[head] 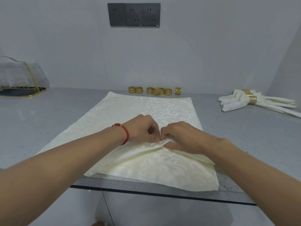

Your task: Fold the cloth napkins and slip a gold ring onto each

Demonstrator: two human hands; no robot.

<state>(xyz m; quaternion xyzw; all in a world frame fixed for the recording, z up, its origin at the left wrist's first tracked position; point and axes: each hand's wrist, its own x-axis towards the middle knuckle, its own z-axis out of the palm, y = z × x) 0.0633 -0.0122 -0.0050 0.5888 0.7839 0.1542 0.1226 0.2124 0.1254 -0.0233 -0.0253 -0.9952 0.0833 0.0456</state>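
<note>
A cream damask napkin [133, 121] is lying spread; left hand [143, 128] and right hand [182, 136] are pinching its bunched middle, fingers curled, touching each other.

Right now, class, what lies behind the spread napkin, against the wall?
A row of loose gold rings stands on the counter behind the napkin, some bunched together. How many exactly cannot be told where they overlap.

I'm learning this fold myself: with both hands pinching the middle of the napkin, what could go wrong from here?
The napkin hangs over the counter edge, so gathering it unevenly might drag it off. The left hand and right hand pinch close together; a slip could undo the pleat. The loose rings sit beyond the cloth.
</note>
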